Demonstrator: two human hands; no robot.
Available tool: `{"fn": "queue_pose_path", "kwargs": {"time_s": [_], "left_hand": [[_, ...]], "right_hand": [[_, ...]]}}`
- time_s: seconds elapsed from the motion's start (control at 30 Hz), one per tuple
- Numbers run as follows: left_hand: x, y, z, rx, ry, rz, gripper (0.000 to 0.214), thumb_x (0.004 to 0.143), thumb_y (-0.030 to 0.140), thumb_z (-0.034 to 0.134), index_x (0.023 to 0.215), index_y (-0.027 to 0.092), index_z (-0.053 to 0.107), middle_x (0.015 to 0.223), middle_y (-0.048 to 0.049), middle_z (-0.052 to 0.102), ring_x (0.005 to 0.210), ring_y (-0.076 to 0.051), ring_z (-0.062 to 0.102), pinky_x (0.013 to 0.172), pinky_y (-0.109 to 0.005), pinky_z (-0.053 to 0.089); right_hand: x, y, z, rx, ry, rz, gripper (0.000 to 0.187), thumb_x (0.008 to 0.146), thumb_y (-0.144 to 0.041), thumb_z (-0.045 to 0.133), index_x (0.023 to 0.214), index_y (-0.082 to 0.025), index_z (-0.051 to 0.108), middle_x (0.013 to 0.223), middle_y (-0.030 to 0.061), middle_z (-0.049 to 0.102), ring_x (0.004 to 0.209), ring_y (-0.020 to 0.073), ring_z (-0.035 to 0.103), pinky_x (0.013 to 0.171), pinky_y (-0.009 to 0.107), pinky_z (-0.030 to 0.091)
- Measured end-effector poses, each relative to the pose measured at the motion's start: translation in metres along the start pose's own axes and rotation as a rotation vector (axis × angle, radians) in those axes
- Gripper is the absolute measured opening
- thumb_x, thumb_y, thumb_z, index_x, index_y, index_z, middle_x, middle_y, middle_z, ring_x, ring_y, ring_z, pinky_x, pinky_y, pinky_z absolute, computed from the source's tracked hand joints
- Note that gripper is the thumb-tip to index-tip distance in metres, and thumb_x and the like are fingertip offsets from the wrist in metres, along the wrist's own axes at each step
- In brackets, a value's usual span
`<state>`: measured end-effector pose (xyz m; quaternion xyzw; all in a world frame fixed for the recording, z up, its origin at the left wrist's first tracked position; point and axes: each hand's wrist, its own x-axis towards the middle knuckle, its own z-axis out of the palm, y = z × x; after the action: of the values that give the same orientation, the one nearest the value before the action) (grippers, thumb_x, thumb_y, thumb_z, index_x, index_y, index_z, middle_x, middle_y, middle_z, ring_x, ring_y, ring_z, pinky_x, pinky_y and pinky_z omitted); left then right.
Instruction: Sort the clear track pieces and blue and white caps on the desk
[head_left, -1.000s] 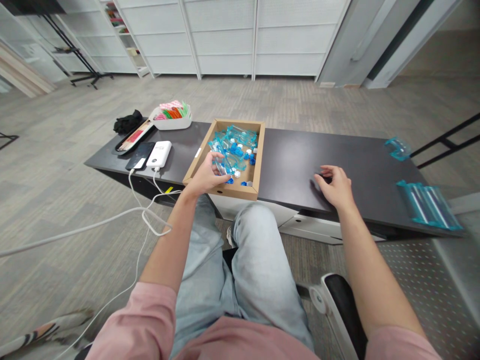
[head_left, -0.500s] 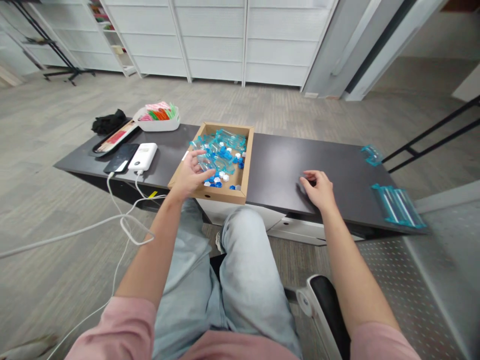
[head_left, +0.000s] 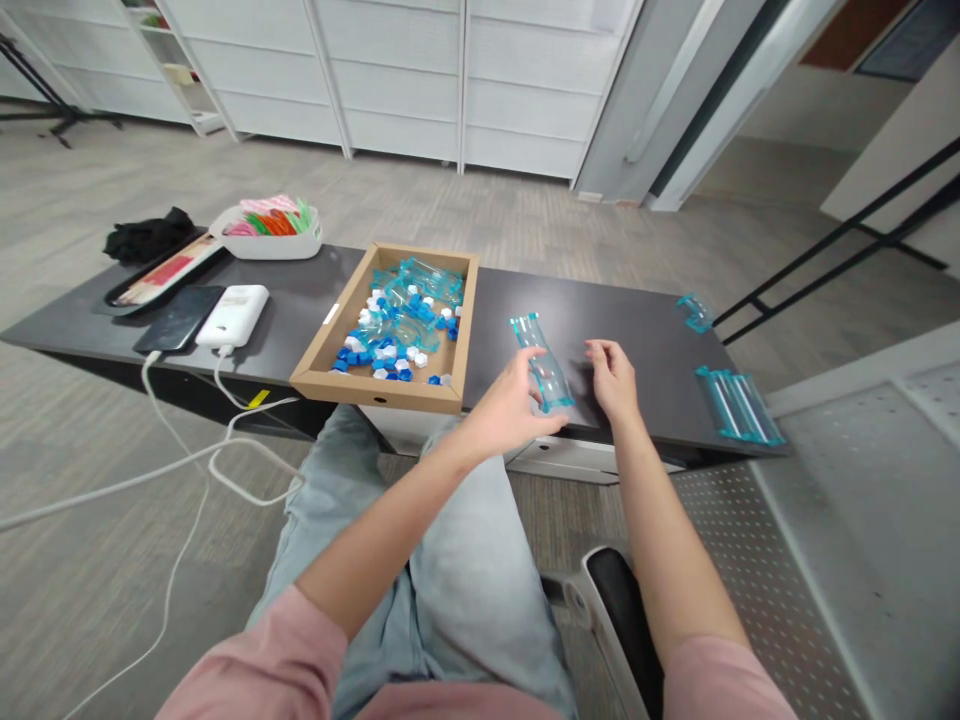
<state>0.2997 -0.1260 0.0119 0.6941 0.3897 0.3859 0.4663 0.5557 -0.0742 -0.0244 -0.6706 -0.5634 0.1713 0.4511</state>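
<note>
My left hand (head_left: 510,405) is over the dark table, its fingers and thumb around the near left side of a clear light-blue plastic piece (head_left: 551,372). That piece is long, with ridged ends, and slants just above or on the tabletop. A short way to its right, my right hand (head_left: 615,382) hovers with loosely curled fingers and nothing visible in them. Left of both hands sits a cardboard box (head_left: 466,330) with more clear blue pieces (head_left: 420,280) and several small blue and white hexagonal caps (head_left: 386,352).
Clear blue pieces (head_left: 739,405) stand in a row at the table's right end, near another blue piece (head_left: 696,313). On the left are a white power bank (head_left: 232,316), a phone (head_left: 178,318), a black tray (head_left: 120,303) and a white bin (head_left: 300,243). White cables (head_left: 187,460) hang down.
My left hand has left the box and moved right, carrying a clear blue piece to the table before my right hand. The view has turned slightly rightward.
</note>
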Motion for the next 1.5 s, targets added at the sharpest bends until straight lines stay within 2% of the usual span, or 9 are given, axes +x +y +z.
{"fn": "queue_pose_path", "kwargs": {"time_s": [0.17, 0.4, 0.53, 0.63, 0.73, 0.83, 0.97, 1.2, 1.5], "left_hand": [[0.030, -0.034, 0.040, 0.176, -0.149, -0.036, 0.097, 0.080, 0.023, 0.092, 0.166, 0.031, 0.049, 0.114, -0.0111, 0.078, 0.114, -0.042, 0.078, 0.109, -0.061, 0.064], [0.054, -0.043, 0.033, 0.480, -0.157, 0.057, 0.046, 0.082, 0.025, 0.091, 0.125, 0.032, 0.075, 0.097, -0.0105, 0.077, 0.099, -0.042, 0.080, 0.090, -0.055, 0.064], [0.052, -0.033, 0.032, 0.604, -0.145, 0.059, 0.049, 0.086, 0.031, 0.091, 0.134, 0.032, 0.077, 0.108, -0.0137, 0.077, 0.096, -0.042, 0.080, 0.086, -0.053, 0.062], [0.029, -0.022, 0.028, 0.556, -0.059, 0.072, 0.062, 0.089, 0.034, 0.089, 0.149, 0.032, 0.073, 0.125, -0.0170, 0.076, 0.098, -0.041, 0.081, 0.087, -0.050, 0.061], [-0.017, -0.015, 0.014, 0.469, -0.051, 0.131, 0.058, 0.098, 0.040, 0.076, 0.156, 0.036, 0.069, 0.120, -0.0117, 0.077, 0.100, -0.035, 0.078, 0.091, -0.047, 0.062], [-0.073, -0.018, -0.002, 0.398, -0.124, 0.060, 0.047, 0.103, 0.041, 0.065, 0.149, 0.041, 0.074, 0.107, -0.0055, 0.079, 0.097, -0.032, 0.076, 0.094, -0.048, 0.063], [-0.126, -0.034, -0.003, 0.444, -0.106, 0.079, 0.035, 0.101, 0.036, 0.067, 0.131, 0.040, 0.084, 0.127, -0.0086, 0.084, 0.127, -0.037, 0.076, 0.112, -0.061, 0.062], [-0.138, -0.044, 0.010, 0.569, -0.087, 0.157, 0.032, 0.100, 0.024, 0.067, 0.119, 0.039, 0.088, 0.125, -0.0075, 0.087, 0.144, -0.038, 0.072, 0.127, -0.067, 0.055], [-0.139, -0.054, 0.005, 0.603, -0.085, 0.237, 0.029, 0.101, 0.025, 0.066, 0.116, 0.038, 0.087, 0.128, -0.0068, 0.088, 0.140, -0.040, 0.074, 0.129, -0.073, 0.047]], "right_hand": [[-0.001, -0.002, -0.005, -0.033, -0.066, 0.021, 0.043, 0.106, -0.068, 0.046, 0.112, -0.037, 0.075, 0.119, 0.0117, 0.086, 0.121, 0.0381, 0.079, 0.114, 0.060, 0.061], [0.000, 0.005, -0.001, -0.007, -0.118, 0.007, 0.040, 0.101, -0.074, 0.059, 0.105, -0.038, 0.076, 0.112, 0.0090, 0.087, 0.110, 0.0382, 0.079, 0.112, 0.060, 0.063], [-0.002, 0.004, 0.000, -0.017, -0.139, -0.040, 0.039, 0.100, -0.073, 0.063, 0.108, -0.037, 0.077, 0.112, 0.0103, 0.085, 0.103, 0.0361, 0.077, 0.106, 0.057, 0.064], [-0.005, 0.000, -0.003, -0.070, -0.183, -0.114, 0.044, 0.098, -0.071, 0.065, 0.123, -0.040, 0.082, 0.115, 0.0105, 0.084, 0.101, 0.0379, 0.077, 0.104, 0.059, 0.063], [-0.008, -0.004, -0.006, -0.140, -0.239, -0.228, 0.047, 0.096, -0.067, 0.072, 0.136, -0.047, 0.085, 0.128, 0.0096, 0.082, 0.108, 0.0405, 0.078, 0.111, 0.065, 0.060], [-0.010, -0.006, -0.006, -0.199, -0.305, -0.313, 0.039, 0.096, -0.059, 0.077, 0.134, -0.053, 0.088, 0.138, 0.0080, 0.079, 0.127, 0.0423, 0.076, 0.119, 0.067, 0.056], [-0.010, -0.006, -0.003, -0.254, -0.356, -0.323, 0.032, 0.099, -0.044, 0.076, 0.125, -0.056, 0.090, 0.138, 0.0062, 0.080, 0.141, 0.0427, 0.070, 0.122, 0.070, 0.052], [-0.009, -0.004, -0.016, -0.353, -0.344, -0.225, 0.036, 0.104, -0.032, 0.072, 0.125, -0.055, 0.090, 0.138, 0.0058, 0.080, 0.136, 0.0388, 0.073, 0.122, 0.069, 0.051], [-0.018, 0.018, -0.105, -0.527, -0.222, -0.122, 0.037, 0.100, -0.026, 0.072, 0.114, -0.053, 0.093, 0.122, 0.0058, 0.083, 0.122, 0.0376, 0.077, 0.110, 0.063, 0.058]]}}
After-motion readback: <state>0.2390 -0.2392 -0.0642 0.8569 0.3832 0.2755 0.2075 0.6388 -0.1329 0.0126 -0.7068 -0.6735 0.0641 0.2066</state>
